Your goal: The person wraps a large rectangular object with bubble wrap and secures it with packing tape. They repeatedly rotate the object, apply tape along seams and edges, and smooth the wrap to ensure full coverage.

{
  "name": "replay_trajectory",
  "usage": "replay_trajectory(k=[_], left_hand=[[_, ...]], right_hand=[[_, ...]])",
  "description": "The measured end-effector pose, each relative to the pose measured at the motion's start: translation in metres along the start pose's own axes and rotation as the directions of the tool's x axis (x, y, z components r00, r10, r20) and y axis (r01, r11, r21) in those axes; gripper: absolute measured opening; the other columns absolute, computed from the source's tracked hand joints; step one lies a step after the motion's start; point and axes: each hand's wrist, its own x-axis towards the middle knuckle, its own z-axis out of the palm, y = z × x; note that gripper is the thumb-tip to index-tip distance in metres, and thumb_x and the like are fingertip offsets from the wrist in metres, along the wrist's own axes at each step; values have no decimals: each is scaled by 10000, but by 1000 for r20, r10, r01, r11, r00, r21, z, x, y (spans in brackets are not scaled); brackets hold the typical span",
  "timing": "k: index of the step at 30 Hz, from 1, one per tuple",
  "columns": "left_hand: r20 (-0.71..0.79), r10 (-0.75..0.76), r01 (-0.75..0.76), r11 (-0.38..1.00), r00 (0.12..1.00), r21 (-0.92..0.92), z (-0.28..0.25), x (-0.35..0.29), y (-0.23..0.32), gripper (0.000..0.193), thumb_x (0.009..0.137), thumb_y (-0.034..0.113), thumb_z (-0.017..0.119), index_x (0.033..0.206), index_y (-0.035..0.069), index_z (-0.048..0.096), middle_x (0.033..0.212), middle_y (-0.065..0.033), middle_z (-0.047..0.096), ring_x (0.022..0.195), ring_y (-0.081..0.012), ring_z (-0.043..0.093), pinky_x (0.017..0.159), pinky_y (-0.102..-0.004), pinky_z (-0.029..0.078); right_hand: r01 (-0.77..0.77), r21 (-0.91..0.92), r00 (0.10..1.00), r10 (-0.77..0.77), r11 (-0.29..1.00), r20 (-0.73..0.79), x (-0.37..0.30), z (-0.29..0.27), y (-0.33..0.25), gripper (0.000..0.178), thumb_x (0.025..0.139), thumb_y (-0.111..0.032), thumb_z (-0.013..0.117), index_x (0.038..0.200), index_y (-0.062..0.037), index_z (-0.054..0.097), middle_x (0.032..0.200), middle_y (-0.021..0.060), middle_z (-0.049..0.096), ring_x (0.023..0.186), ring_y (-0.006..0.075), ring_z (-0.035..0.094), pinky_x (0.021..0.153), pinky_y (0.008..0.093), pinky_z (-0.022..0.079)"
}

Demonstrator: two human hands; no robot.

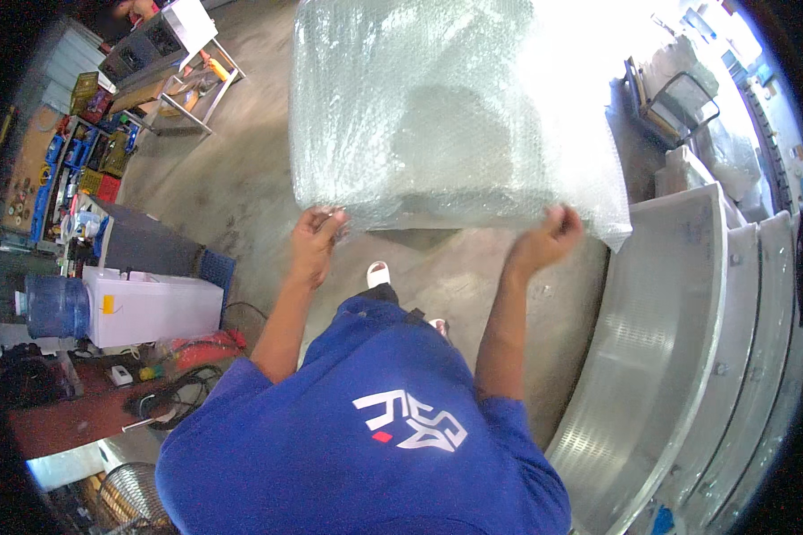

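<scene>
A wide sheet of clear bubble wrap (357, 116) spreads in front of me, its near edge drawn out between my hands. With closed fingers, my left hand (316, 239) pinches that edge near its left corner. Farther along the same edge, my right hand (542, 242) has its fingers curled together on the wrap and is slightly blurred. A loose corner of the wrap hangs down to the right of it. Glare washes out the sheet's upper right, and whatever lies under the wrap is hard to make out.
Large wrapped metal panels (660, 321) stand close on my right, with a trolley (678, 107) beyond them. On the left are a white water dispenser (156, 308) with a blue bottle (55, 305), a rack of bins (80, 160) and a metal-framed table (210, 107). Black cables (187, 388) lie nearby.
</scene>
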Motion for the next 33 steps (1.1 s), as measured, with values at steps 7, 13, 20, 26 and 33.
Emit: replay_trajectory(k=[7,13,20,26,33], left_hand=[[-191,-70,74,997,979,11,36,-8,-2,504,856,137,844,1206,70,488,993,-58,606,846,-149,624,664,-306,516],[-200,-88,125,976,976,178,32,-18,-9,275,918,227,797,1020,40,624,773,19,579,608,-75,474,540,-252,390],[-119,-110,97,990,987,-104,32,-32,-37,265,966,260,746,831,58,641,666,59,539,533,-24,397,468,-226,285],[-52,-121,128,979,991,160,15,-50,-58,290,983,282,711,820,53,640,663,55,524,551,-52,427,479,-266,328],[-246,-267,359,781,932,511,-124,-180,-112,248,981,233,668,996,-8,724,813,-63,720,686,-108,633,597,-276,499]], right_hand=[[699,376,244,-697,608,674,-54,115,-109,427,957,-360,668,1342,-187,603,1385,162,555,1319,374,501,1080,511,420],[815,510,-344,-478,277,808,-93,171,-102,607,977,-625,487,1540,-405,424,1662,113,299,1535,388,245,1230,602,208],[826,495,-306,-524,270,795,-97,181,-79,630,949,-694,468,1532,-464,407,1661,72,302,1539,334,254,1237,583,213],[798,519,-289,-560,307,776,-95,183,-84,634,940,-698,479,1519,-441,443,1646,77,329,1525,344,278,1230,586,217],[857,433,-218,-565,279,796,-91,198,-84,593,973,-639,495,1515,-400,461,1630,93,351,1515,344,297,1229,586,210]])
